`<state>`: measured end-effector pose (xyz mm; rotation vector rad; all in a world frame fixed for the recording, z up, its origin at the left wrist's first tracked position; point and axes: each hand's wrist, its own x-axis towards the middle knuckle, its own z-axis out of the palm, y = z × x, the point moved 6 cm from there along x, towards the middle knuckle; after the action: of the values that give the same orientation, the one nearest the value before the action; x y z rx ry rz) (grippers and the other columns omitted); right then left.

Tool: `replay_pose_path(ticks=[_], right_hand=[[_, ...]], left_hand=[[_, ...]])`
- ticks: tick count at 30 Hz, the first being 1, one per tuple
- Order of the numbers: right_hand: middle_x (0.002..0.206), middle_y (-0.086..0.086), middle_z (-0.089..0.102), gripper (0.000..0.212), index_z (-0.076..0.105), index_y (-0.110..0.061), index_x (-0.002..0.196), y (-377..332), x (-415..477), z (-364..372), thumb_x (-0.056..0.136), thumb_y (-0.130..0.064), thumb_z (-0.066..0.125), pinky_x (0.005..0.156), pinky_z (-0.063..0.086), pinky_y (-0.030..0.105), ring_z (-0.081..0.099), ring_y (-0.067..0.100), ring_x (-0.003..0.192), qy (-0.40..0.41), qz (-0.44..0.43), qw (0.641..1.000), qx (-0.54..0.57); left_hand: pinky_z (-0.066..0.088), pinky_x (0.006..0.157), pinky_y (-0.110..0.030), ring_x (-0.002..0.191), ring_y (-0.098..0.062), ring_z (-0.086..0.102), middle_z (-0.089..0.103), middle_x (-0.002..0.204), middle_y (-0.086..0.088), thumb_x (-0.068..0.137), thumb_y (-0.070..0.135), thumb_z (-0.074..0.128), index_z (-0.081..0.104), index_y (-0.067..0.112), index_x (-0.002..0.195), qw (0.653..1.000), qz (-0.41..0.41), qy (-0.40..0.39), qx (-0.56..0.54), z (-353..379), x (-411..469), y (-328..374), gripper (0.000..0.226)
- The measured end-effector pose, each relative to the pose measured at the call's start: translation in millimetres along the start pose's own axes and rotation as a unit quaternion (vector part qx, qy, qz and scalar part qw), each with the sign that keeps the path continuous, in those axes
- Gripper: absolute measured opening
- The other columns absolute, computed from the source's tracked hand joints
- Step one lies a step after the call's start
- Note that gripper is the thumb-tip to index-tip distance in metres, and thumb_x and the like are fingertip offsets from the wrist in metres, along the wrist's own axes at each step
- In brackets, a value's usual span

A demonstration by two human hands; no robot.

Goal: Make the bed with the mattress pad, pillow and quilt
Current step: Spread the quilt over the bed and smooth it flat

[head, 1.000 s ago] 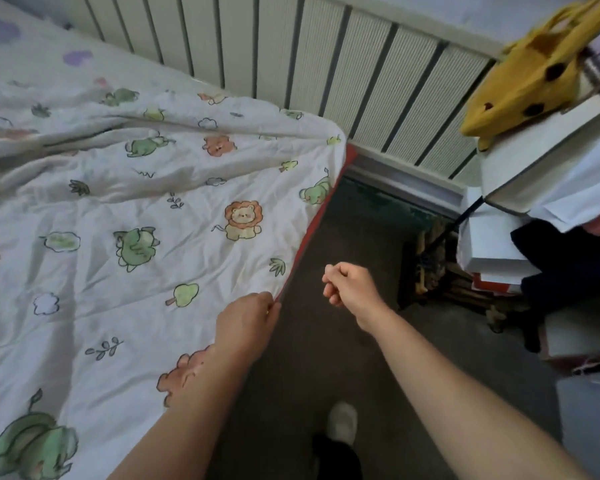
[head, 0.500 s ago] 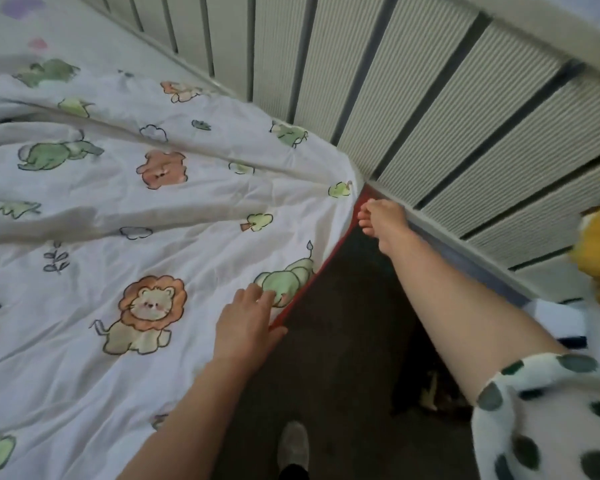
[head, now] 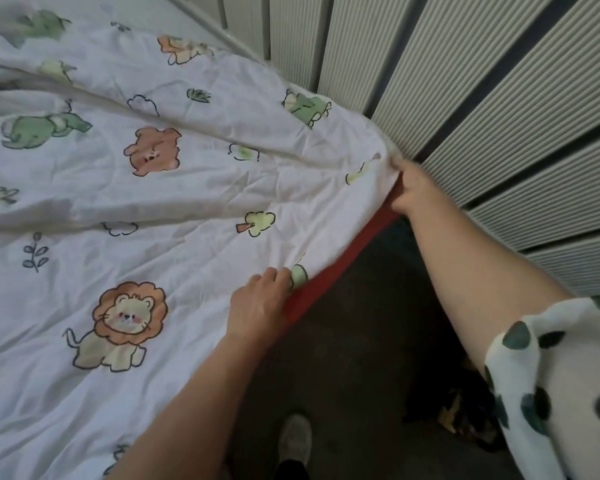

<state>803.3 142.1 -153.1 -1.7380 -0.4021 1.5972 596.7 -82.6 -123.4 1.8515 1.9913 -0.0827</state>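
A white quilt [head: 187,202] printed with lions, bears and green animals lies spread over the bed, wrinkled, with a long fold running across its upper half. A red layer [head: 329,282] shows under its right edge. My left hand [head: 260,303] pinches the quilt's right edge near a green print. At the quilt's far right corner, beside the wall panels, my right hand [head: 413,192] is closed on the cloth. No pillow is in view.
Ribbed white wall panels [head: 482,98] with dark gaps run close behind the bed's corner. Dark floor [head: 354,358] lies to the right of the bed, with my shoe [head: 295,441] on it and some dark clutter [head: 458,417] near the right arm's spotted sleeve.
My right hand has gone from the gap beside the bed to the quilt's far corner and closed on it. My left hand has slid forward along the edge. The view has moved closer to the corner.
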Motion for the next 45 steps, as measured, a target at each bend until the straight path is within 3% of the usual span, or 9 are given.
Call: replay_pose_path(ticks=[6, 13, 19, 22, 24, 28, 33, 37, 45], right_hand=[[0.100, 0.006, 0.058, 0.016, 0.059, -0.006, 0.101, 4, -33, -74, 0.085, -0.005, 0.058, 0.079, 0.054, 0.033, 0.061, 0.023, 0.092, 0.228, -0.067, 0.970, 0.048], [0.081, 0.010, 0.062, 0.005, 0.063, -0.012, 0.072, 9, 14, -82, 0.073, -0.016, 0.060, 0.065, 0.055, 0.035, 0.064, 0.025, 0.074, 0.096, 0.006, 0.993, -0.064], [0.124, 0.008, 0.053, 0.038, 0.047, -0.018, 0.120, -14, -1, -64, 0.084, -0.005, 0.050, 0.084, 0.050, 0.031, 0.056, 0.029, 0.110, 0.166, -0.138, 0.957, -0.192], [0.143, 0.012, 0.036, 0.060, 0.029, -0.016, 0.143, -9, -8, -67, 0.088, -0.015, 0.051, 0.096, 0.043, 0.039, 0.043, 0.035, 0.127, 0.226, -0.110, 0.874, -0.416], [0.141, 0.010, 0.038, 0.057, 0.039, -0.019, 0.137, -17, -28, -41, 0.084, -0.014, 0.058, 0.103, 0.036, 0.045, 0.040, 0.033, 0.128, 0.223, -0.257, 0.790, -0.510], [0.153, 0.001, 0.029, 0.055, 0.042, -0.025, 0.141, 16, -79, 48, 0.089, -0.015, 0.054, 0.111, 0.020, 0.041, 0.025, 0.022, 0.141, -0.045, -0.466, 0.681, -0.564], [0.157, -0.010, -0.023, 0.060, -0.004, -0.048, 0.148, 94, -74, 82, 0.098, -0.052, 0.030, 0.112, -0.010, 0.059, -0.025, 0.022, 0.144, -0.212, -0.341, 0.492, -0.772], [0.149, -0.010, -0.040, 0.072, -0.025, -0.052, 0.140, 98, -44, 62, 0.088, -0.072, 0.021, 0.105, -0.009, 0.071, -0.030, 0.027, 0.141, -0.146, -0.246, 0.444, -0.849], [0.161, 0.006, -0.007, 0.068, 0.003, -0.030, 0.152, 111, -98, 121, 0.097, -0.028, 0.043, 0.119, 0.001, 0.049, -0.006, 0.028, 0.148, -0.136, -0.318, 0.444, -0.826]], left_hand=[[0.042, 0.064, -0.034, 0.098, -0.024, 0.057, 0.056, 0.108, 0.003, 0.086, 0.028, 0.056, 0.042, 0.026, 0.114, 0.998, 0.056, -0.007, -0.009, -1, 5, 25, 0.031], [0.034, 0.063, -0.032, 0.100, -0.025, 0.052, 0.052, 0.109, 0.001, 0.080, 0.017, 0.052, 0.044, 0.021, 0.112, 0.997, 0.049, -0.057, 0.009, 22, -1, 21, 0.033], [0.036, 0.064, -0.031, 0.102, -0.024, 0.053, 0.052, 0.110, 0.003, 0.081, 0.025, 0.049, 0.046, 0.023, 0.118, 0.997, 0.056, -0.054, -0.015, 32, -2, 19, 0.037], [0.036, 0.069, -0.030, 0.106, -0.021, 0.051, 0.051, 0.114, 0.005, 0.079, 0.044, 0.041, 0.044, 0.026, 0.126, 0.995, 0.069, -0.058, -0.035, 31, -2, 14, 0.050], [0.035, 0.070, -0.030, 0.105, -0.019, 0.051, 0.053, 0.114, 0.006, 0.075, 0.055, 0.024, 0.047, 0.028, 0.129, 0.995, 0.072, -0.036, -0.067, 25, -3, 10, 0.064], [0.042, 0.082, -0.036, 0.107, -0.024, 0.050, 0.053, 0.118, 0.000, 0.081, 0.047, 0.026, 0.052, 0.019, 0.126, 0.993, 0.050, 0.057, -0.090, 13, -4, -10, 0.060], [0.012, 0.117, -0.043, 0.148, -0.028, 0.000, 0.000, 0.161, -0.008, 0.097, 0.039, 0.037, 0.006, 0.019, 0.153, 0.996, -0.052, 0.002, -0.072, 32, -21, -56, 0.068], [-0.012, 0.118, -0.045, 0.139, -0.025, -0.034, -0.036, 0.152, -0.005, 0.097, 0.049, 0.031, -0.020, 0.028, 0.148, 0.992, -0.024, -0.125, -0.016, 62, -44, -65, 0.076], [-0.005, 0.119, -0.038, 0.146, -0.018, -0.015, -0.015, 0.160, -0.001, 0.099, 0.038, 0.038, -0.004, 0.020, 0.153, 0.995, -0.057, -0.072, -0.041, 30, -54, -87, 0.071]])
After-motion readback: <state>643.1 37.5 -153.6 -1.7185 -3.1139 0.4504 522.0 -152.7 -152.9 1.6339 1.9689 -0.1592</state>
